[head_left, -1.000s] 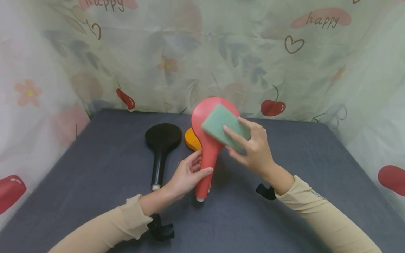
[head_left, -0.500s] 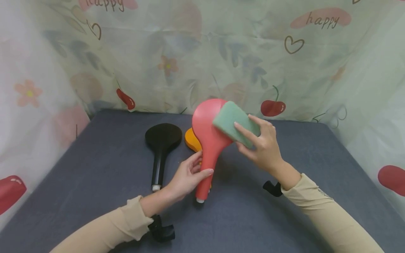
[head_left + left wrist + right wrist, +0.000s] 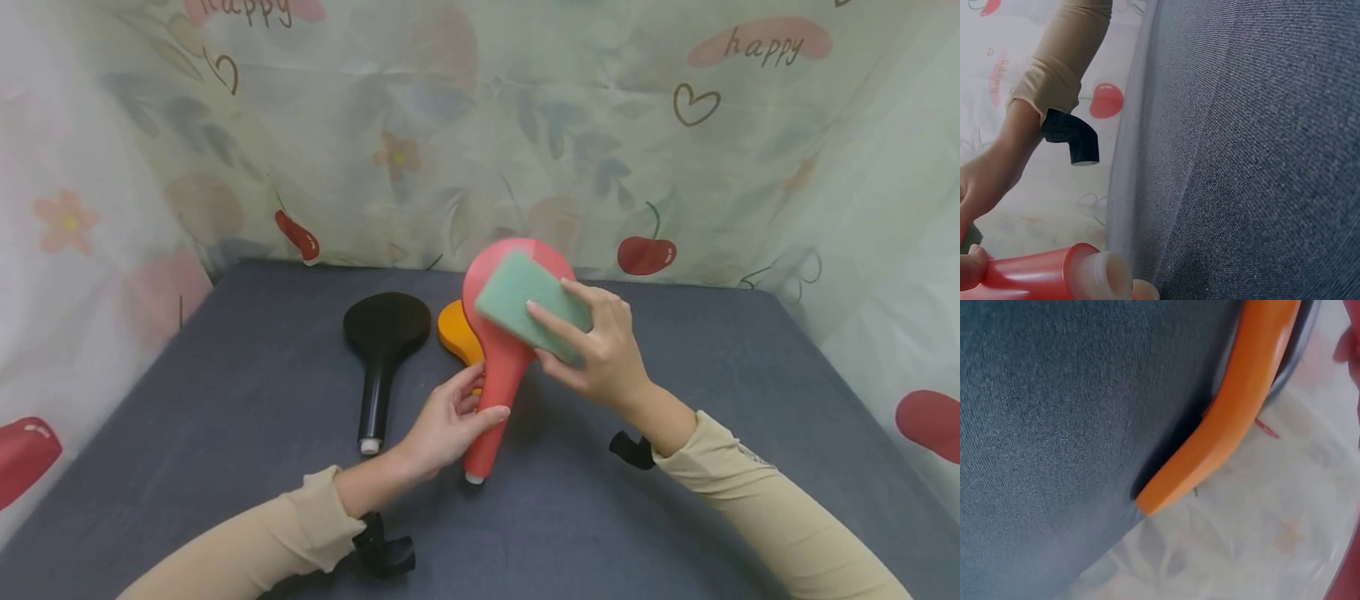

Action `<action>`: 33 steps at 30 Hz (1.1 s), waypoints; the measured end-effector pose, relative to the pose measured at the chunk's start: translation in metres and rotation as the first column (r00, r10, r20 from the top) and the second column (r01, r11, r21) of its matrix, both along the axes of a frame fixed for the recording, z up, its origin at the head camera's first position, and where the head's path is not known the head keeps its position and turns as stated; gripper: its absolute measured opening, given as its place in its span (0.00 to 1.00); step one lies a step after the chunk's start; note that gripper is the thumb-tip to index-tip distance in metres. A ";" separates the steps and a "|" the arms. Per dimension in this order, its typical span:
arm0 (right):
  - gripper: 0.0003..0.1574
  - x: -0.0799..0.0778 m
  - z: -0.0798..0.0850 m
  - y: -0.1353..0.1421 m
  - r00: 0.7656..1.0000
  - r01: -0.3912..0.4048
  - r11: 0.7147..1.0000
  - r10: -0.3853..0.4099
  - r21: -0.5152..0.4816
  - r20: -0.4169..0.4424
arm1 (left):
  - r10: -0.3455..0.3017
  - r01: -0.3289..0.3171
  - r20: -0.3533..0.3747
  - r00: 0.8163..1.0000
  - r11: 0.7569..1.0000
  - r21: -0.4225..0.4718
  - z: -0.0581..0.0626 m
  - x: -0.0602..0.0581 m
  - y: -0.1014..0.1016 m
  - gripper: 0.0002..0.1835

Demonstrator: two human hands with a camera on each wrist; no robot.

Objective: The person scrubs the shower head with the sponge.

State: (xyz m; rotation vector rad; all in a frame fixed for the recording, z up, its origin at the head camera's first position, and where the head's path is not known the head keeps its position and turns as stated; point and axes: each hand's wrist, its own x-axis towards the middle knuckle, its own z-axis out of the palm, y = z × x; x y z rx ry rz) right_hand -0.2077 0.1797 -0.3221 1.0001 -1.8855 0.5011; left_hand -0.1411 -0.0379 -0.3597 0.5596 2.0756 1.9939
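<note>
My left hand [image 3: 446, 421] grips the handle of a red shower head [image 3: 504, 375], thumb across its front, and the round head points up and away. At the handle's lower end, a white threaded connector [image 3: 1107, 275] shows in the left wrist view. A green sponge [image 3: 528, 300] overlaps the middle of the round face, pinched in my right hand [image 3: 603, 350] with the fingers spread over it. Behind the red one, an orange shower head [image 3: 456, 332] is partly hidden; its curved side [image 3: 1229, 419] fills much of the right wrist view.
To the left, a black shower head [image 3: 386, 329] lies on the dark grey tabletop [image 3: 225, 400], its white connector toward me. Black camera mounts hang below both wrists, such as the left mount [image 3: 386, 546]. Patterned curtains [image 3: 495, 125] enclose the back and sides.
The sponge slid right toward the red shower head's edge, then back left over its face. The red shower head has shifted slightly down and right, still in my left hand.
</note>
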 end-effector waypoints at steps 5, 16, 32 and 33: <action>0.21 0.000 0.003 0.003 1.000 -0.011 1.000 0.011 0.008 0.019 | -0.003 0.003 0.008 1.000 1.000 0.000 0.001 0.001 -0.001 0.36; 0.28 -0.023 0.020 0.025 0.979 0.126 0.964 -0.083 -0.235 0.184 | -0.024 0.024 -0.013 1.000 1.000 -0.014 0.001 0.002 -0.001 0.38; 0.23 -0.013 0.031 0.011 0.994 0.069 0.992 -0.059 -0.102 0.093 | -0.022 0.020 -0.062 0.998 0.999 -0.026 0.002 0.005 -0.001 0.37; 0.23 -0.015 0.032 0.013 0.992 0.082 0.989 -0.070 -0.120 0.103 | -0.020 0.019 -0.062 0.998 0.999 -0.029 0.002 0.005 -0.001 0.36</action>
